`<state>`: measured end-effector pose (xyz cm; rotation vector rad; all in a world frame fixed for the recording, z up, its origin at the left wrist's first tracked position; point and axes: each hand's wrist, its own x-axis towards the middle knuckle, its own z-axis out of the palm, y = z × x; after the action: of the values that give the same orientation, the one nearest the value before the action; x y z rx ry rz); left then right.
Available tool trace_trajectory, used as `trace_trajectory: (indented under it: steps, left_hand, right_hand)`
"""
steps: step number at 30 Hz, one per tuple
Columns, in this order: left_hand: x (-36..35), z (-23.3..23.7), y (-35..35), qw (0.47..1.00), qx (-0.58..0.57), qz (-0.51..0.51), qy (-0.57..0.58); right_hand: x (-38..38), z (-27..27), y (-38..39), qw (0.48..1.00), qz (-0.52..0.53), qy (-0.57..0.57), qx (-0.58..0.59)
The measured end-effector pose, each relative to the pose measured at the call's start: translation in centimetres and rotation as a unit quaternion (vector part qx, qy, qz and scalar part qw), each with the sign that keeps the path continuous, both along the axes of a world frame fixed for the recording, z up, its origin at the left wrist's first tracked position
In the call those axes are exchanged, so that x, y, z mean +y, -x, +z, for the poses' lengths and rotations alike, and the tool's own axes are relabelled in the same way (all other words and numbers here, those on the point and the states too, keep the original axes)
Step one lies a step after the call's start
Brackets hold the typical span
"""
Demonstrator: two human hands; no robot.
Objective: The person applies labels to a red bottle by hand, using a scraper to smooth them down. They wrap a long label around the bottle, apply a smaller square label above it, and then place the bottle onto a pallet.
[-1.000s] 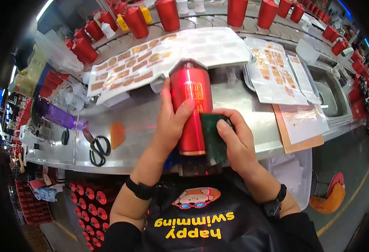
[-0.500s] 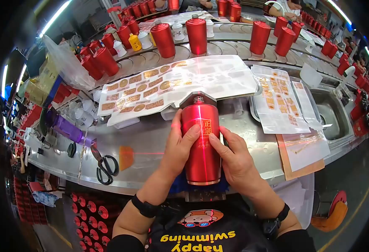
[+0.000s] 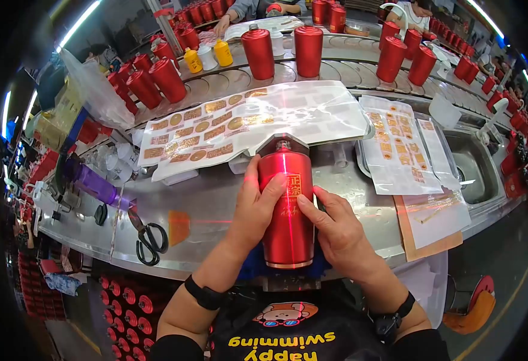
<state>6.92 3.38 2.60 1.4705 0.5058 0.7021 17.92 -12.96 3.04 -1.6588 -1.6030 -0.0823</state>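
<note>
A glossy red bottle lies in front of me, its neck pointing away and resting in a notched metal holder. Gold characters mark its upper front, and a red laser line runs down its length. My left hand is wrapped round the bottle's left side, thumb pressed on the edge of the gold characters. From the right, my right hand grips the bottle, with its thumb tip just below the characters. Its other fingers are partly hidden behind the thumb.
Sheets of gold stickers lie behind the bottle, with more sticker sheets at right beside a sink. Black-handled scissors and a purple bottle are at left. Red bottles stand on a conveyor; other people work beyond.
Bottles on the conveyor have shifted to the right. My right thumb has slid slightly down, showing more gold lettering. A person's hand now reaches in at the back.
</note>
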Motion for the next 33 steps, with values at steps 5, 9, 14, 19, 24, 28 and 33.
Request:
trace_trajectory:
  steps: [5, 9, 14, 19, 24, 28, 33]
  left_hand:
    - [-0.2, -0.1, 0.3, 1.0, -0.006, -0.003, -0.018]
    - [-0.3, -0.3, 0.4, 0.999, 0.007, 0.005, -0.048]
    - [-0.1, -0.7, 0.3, 1.0, -0.016, 0.011, -0.017]
    - [-0.3, -0.9, 0.3, 0.999, -0.031, 0.003, -0.031]
    - [-0.7, -0.1, 0.9, 0.995, 0.036, -0.003, -0.094]
    - [-0.9, -1.3, 1.1, 0.998, -0.008, 0.006, -0.057]
    - [-2.4, -1.5, 5.8, 0.988, 0.025, -0.068, -0.139]
  right_hand:
    - [0.0, 0.0, -0.4, 1.0, 0.007, -0.002, -0.006]
    - [0.9, 1.0, -0.9, 1.0, -0.017, 0.01, -0.013]
    - [1.7, 0.8, -1.3, 0.998, -0.021, 0.018, -0.055]
    - [1.5, 0.9, -1.5, 0.999, -0.012, 0.026, -0.042]
    - [2.0, 2.2, -2.7, 1.0, -0.002, -0.012, -0.019]
    - [4.1, 6.5, -3.6, 0.998, 0.054, 0.024, 0.012]
    - [6.4, 7.4, -3.2, 0.964, 0.137, -0.031, -0.228]
